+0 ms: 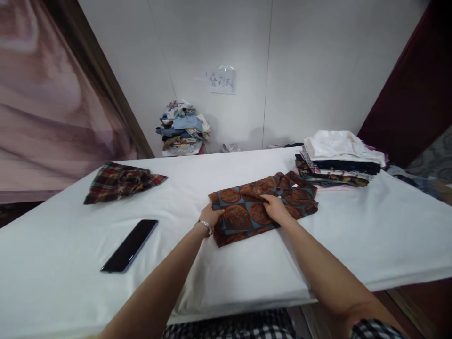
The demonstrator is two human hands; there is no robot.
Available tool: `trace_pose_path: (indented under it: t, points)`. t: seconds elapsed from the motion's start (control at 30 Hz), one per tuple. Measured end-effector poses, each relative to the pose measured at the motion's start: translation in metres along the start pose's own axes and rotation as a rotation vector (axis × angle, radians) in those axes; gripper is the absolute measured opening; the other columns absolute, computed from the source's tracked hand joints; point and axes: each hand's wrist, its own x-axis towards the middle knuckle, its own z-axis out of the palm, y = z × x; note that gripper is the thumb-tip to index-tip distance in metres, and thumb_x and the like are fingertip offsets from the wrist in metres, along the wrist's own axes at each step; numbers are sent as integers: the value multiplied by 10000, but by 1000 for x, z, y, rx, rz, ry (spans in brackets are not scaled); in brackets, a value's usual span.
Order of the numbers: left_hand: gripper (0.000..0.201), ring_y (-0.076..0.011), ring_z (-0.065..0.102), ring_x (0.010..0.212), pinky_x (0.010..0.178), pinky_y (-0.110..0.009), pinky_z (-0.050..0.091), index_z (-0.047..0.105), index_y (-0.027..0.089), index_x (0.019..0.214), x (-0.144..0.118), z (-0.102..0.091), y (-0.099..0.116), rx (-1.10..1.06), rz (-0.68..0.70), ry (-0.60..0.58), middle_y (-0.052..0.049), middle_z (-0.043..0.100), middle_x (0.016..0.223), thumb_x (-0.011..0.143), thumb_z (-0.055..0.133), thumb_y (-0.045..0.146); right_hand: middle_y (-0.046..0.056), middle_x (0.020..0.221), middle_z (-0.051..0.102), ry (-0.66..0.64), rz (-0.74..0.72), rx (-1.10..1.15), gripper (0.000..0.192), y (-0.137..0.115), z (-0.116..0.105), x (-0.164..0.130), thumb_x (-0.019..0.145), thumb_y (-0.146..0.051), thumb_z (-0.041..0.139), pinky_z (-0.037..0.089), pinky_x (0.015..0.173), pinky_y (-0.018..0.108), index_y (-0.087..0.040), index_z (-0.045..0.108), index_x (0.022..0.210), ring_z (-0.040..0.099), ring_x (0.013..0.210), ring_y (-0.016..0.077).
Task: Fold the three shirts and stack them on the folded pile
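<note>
A brown and blue patterned shirt (243, 216) lies folded lengthwise on the white-covered table, its collar toward the right. My left hand (211, 215) grips the hem end of the shirt at its left edge, thumb on top and fingers partly hidden beneath. Farther along, my right hand (275, 208) pinches the fabric near the shirt's middle, by the buttons. A bracelet circles my left wrist. To the right, just beyond the collar, stands a stack of folded clothes (344, 162) with a white garment on top.
A red plaid garment (122, 181) lies crumpled at the left of the table (70, 245), with a black phone (130, 246) nearer me. Behind the far edge rises a heap of clothes (185, 127). A paper sign (222, 81) hangs on the wall.
</note>
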Motion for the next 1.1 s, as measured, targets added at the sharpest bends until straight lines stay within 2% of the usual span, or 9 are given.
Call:
trace_pose_path:
  t: [0.1, 0.3, 0.37, 0.5, 0.6, 0.7, 0.77, 1.0, 1.1]
  points:
    - [204, -186, 653, 779, 661, -263, 501, 606, 175, 876, -3, -19, -2, -29, 14, 67, -43, 702, 831, 696, 657, 258, 85, 1091, 686, 12, 59, 55, 382, 8, 1, 3, 743, -81, 513, 446, 959, 374, -162, 672, 1082, 625, 1016, 218]
    - [181, -204, 655, 729, 633, -280, 508, 601, 159, 817, -9, -63, -33, -47, -94, 115, -50, 687, 752, 679, 665, 256, 17, 734, 702, -112, 56, 185, 326, -2, 19, -4, 757, -132, 511, 537, 609, 285, -167, 688, 1029, 628, 585, 147]
    - [257, -211, 668, 748, 643, -285, 518, 608, 138, 900, -12, -68, -42, -65, -137, 107, -76, 700, 796, 707, 660, 298, 26, 746, 691, -49, -32, 201, 297, -12, 19, -8, 763, -149, 515, 535, 645, 297, -169, 690, 1003, 627, 625, 153]
    - [711, -235, 662, 909, 743, -308, 522, 455, 125, 1276, -28, -71, -51, -66, -150, 124, -117, 692, 1000, 695, 691, 462, 68, 954, 672, 114, -350, 207, 266, -35, 9, -20, 829, -213, 510, 506, 820, 335, -197, 667, 1043, 623, 878, 181]
    - [860, -235, 645, 952, 797, -326, 517, 344, 183, 1378, -52, -73, -55, 27, -63, 108, -130, 603, 1215, 663, 706, 494, 75, 1048, 655, -44, -479, 179, 279, -48, 7, -30, 869, -255, 504, 495, 854, 341, -227, 646, 1107, 610, 953, 186]
    - [720, -223, 629, 951, 779, -340, 533, 408, 245, 1320, -79, -74, -62, 101, 64, 78, -93, 532, 1297, 681, 676, 442, 76, 1061, 655, -311, -515, 23, 277, -50, 12, -35, 840, -232, 555, 474, 896, 367, -235, 666, 1094, 594, 995, 201]
    - [576, -216, 611, 960, 766, -339, 540, 492, 244, 1216, -93, -74, -67, 105, 140, 75, -73, 536, 1259, 679, 657, 368, 80, 1066, 654, -384, -492, -51, 286, -46, 16, -35, 822, -204, 571, 461, 915, 381, -232, 676, 1086, 585, 1011, 207]
    - [104, -149, 565, 730, 737, -304, 486, 579, 205, 786, -105, -68, -69, 323, 250, 175, -22, 569, 856, 699, 535, 169, 77, 1070, 655, -388, -490, -66, 295, -40, 17, -33, 845, -236, 547, 452, 920, 374, -232, 662, 1117, 580, 1012, 210]
    - [111, -151, 563, 745, 728, -282, 453, 550, 203, 749, -108, -66, -67, 430, 343, 231, -29, 555, 827, 749, 463, 133, 79, 1049, 659, -385, -483, -86, 287, -38, 14, -32, 845, -240, 544, 457, 897, 368, -226, 670, 1103, 587, 985, 211]
